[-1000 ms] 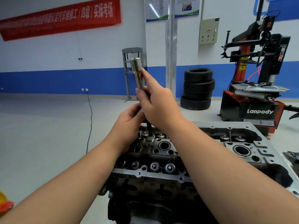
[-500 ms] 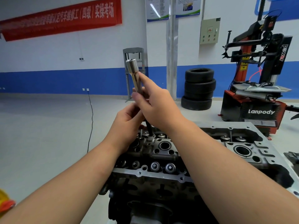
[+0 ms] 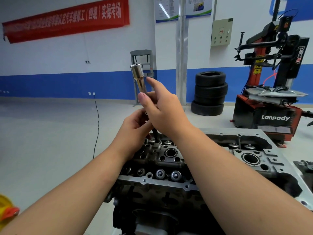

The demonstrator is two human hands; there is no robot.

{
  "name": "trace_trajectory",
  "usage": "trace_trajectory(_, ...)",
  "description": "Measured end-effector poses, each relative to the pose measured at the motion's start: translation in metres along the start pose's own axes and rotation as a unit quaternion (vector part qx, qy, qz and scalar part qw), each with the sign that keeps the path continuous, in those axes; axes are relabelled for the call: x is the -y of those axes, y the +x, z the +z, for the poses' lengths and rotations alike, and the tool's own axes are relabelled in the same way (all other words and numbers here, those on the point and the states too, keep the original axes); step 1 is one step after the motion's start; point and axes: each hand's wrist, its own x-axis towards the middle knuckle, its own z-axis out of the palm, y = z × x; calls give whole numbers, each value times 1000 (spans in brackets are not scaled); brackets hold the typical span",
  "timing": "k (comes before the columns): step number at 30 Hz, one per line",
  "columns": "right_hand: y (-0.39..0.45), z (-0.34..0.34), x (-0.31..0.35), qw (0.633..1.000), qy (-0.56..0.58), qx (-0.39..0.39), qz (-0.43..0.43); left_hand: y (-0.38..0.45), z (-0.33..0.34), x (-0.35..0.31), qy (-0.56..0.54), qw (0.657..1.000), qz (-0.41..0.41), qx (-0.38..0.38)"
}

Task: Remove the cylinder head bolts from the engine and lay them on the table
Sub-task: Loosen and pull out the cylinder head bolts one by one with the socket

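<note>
Item: long chrome deep socket on a dark shaft (image 3: pixel 139 80), stood nearly upright over the grey cast-metal engine cylinder head (image 3: pixel 169 160), tilted slightly left, its lower dark end reaching down among the valve springs at the head's far left edge. Whether a bolt sat on that lower end could not be told; no loose bolts were visible.

Right hand (image 3: pixel 162 112): grip closed around the tool's middle, thumb against the near side, index finger extended up beside the chrome barrel.

Left hand (image 3: pixel 135 131): grip pinched on the shaft just below the right hand, fingers curled, directly above the head.

Cylinder head: camshaft side up, round bores and valve caps exposed, mounted on a dark engine block (image 3: pixel 160 209).

Surroundings: stack of three black tyres (image 3: pixel 210 93) against the blue-and-white wall; red and black tyre-changing machine (image 3: pixel 271 99) at right; red banner with white lettering (image 3: pixel 67 19) upper left; black cable (image 3: pixel 97 126) trailing across the pale floor.
</note>
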Motion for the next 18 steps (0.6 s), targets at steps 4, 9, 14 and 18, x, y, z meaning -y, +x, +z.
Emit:
trace_trajectory(4,3,-2,-4,997,22,-75,15,0,4,-1,5,1000,-11,-23)
trace_trajectory(9,3,-5,-5,995,23,-82,47,3,4,-11,-4,999,-21,-29)
trace_trajectory(14,8,-7,-12,985,12,-141,94,27,-5,-39,-36,994,-5,-98)
trace_trajectory(18,9,-8,-19,971,-123,-12,207,28,-29,-39,38,987,-21,-155)
